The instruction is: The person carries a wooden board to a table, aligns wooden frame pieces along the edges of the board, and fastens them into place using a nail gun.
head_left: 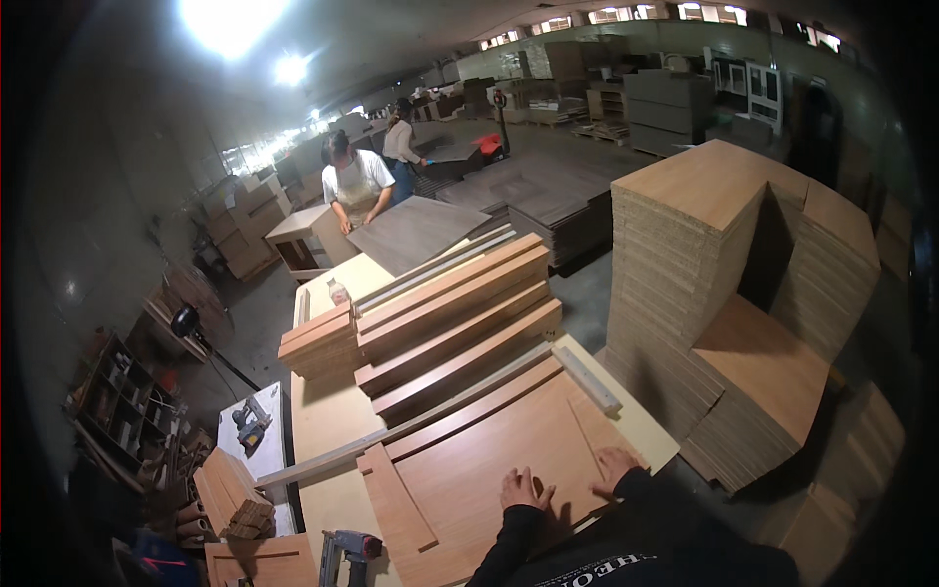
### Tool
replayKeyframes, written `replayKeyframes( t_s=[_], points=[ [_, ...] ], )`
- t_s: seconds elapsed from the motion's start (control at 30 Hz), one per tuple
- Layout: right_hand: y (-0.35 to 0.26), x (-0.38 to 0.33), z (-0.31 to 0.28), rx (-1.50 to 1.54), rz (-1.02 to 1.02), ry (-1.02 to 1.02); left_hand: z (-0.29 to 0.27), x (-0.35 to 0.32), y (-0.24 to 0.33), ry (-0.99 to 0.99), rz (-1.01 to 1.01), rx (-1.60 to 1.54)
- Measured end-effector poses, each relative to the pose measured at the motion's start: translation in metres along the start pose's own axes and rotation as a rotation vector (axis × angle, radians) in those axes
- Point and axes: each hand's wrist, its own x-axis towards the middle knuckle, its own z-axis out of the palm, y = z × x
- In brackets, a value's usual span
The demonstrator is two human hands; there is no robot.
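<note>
The person at the workbench (333,430) has both hands pressed flat on a large wood-grain panel (489,450) that lies on the near end of the bench. The left hand (525,488) rests palm down on the panel's near part, fingers spread a little and holding nothing. The right hand (616,464) lies at the panel's right edge, fingers loosely splayed on the surface, also gripping nothing (both sleeves are dark and come in from the bottom edge).

A narrow wood-grain strip (396,497) lies along the panel's left side, touching or just beside it. A long pale rail (411,428) runs diagonally across the bench just beyond the panel, and a shorter pale bar (587,379) lies near the bench's right corner. Behind these, a stack of long brown boards (455,323) is piled across the bench, with a smaller stack of short boards (318,342) to its left.

A nail gun (350,550) sits at the near left edge, and another power tool (251,424) lies on a white side table (274,450). To the right, tall stacks of particleboard panels (685,245) stand on the floor, well apart from the hands.

Further back, a co-worker in a white shirt (357,181) leans over a grey panel (416,230), and a second person (399,142) stands beyond.
</note>
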Motion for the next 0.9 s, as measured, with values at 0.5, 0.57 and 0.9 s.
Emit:
replayKeyframes(
  t_s=[0.5,0.57,0.9],
  points=[
    [0.061,-0.005,-0.055,0.146,-0.245,-0.2,0.063,0.064,0.133,0.007,-0.163,0.165],
    [0.061,-0.002,-0.046,0.173,-0.227,-0.192,0.069,0.069,0.135,-0.001,-0.187,0.158],
    [0.107,0.026,-0.053,0.188,-0.256,-0.022,0.079,0.111,0.14,0.033,-0.233,0.212]
  ],
)
